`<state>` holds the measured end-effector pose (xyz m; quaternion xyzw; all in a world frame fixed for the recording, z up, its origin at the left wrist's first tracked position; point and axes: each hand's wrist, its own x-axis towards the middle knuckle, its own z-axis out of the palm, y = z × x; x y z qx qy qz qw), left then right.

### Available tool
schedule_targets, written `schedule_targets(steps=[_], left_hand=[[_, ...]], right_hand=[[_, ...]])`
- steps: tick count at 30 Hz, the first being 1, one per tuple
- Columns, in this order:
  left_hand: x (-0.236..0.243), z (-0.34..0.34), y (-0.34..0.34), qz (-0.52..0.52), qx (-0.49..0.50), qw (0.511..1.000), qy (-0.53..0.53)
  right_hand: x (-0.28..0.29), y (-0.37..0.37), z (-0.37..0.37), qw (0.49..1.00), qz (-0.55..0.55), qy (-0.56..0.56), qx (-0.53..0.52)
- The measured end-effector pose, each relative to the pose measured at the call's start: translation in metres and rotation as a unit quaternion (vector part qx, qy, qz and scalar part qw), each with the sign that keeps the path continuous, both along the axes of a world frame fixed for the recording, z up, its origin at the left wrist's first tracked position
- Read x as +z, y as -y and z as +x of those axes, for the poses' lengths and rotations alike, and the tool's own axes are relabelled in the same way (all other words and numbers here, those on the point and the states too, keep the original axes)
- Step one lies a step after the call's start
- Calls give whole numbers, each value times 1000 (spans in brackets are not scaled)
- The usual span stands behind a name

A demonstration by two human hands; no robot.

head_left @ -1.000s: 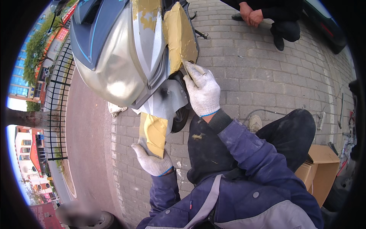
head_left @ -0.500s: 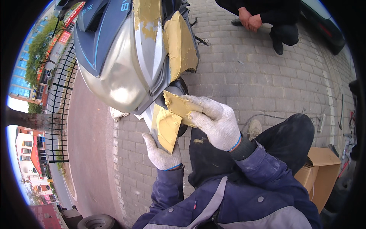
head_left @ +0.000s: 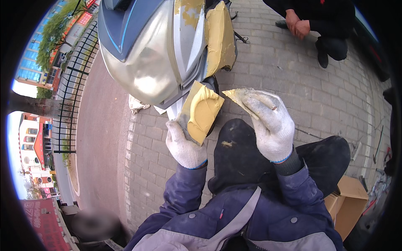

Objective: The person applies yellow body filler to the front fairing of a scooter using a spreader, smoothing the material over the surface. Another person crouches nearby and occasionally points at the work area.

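My left hand (head_left: 185,146), in a white knit glove, grips a flat putty board (head_left: 191,104) by its lower left side. A thick swirl of yellow putty (head_left: 204,111) lies on the board's upper face. To its right, my gloved right hand (head_left: 273,127) holds a thin putty spreader (head_left: 239,98), smeared yellow and tilted, with its tip toward the board but apart from it. Just beyond both hands stands the front of a blue and silver scooter (head_left: 142,58). Dried yellow putty coats its side panel (head_left: 220,39) and part of the trim above.
A person in dark clothes crouches at the upper right, hands clasped (head_left: 297,26). A cardboard box (head_left: 349,201) stands by my right side. A white rag (head_left: 136,104) lies under the scooter. Grey paving bricks (head_left: 261,71) cover the ground; a black fence (head_left: 75,83) runs along the left.
The spreader, earlier against the board, has moved right and away from it with my right hand. The putty on the board is now a curled heap. The whole view has shifted.
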<state>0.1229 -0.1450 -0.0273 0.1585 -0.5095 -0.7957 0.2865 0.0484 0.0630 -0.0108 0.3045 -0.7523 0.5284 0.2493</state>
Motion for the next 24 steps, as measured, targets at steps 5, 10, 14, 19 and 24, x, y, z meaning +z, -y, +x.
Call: schedule_targets(steps=[5,10,14,19,24], left_hand=[[4,-6,-23,-122,31,992,29],[24,-16,-30,-143,-5,990,-17],[43,-31,-30,-173,57,982,-58],[69,-38,-14,-96,121,985,-76],[76,-49,-10,-186,166,965,-79]], right_hand=[[8,25,5,997,27,-66,34],[6,22,12,991,39,-42,120],[-7,3,2,984,30,-13,173],[-26,-16,-47,970,-148,177,78],[-31,7,-146,931,-262,249,55]])
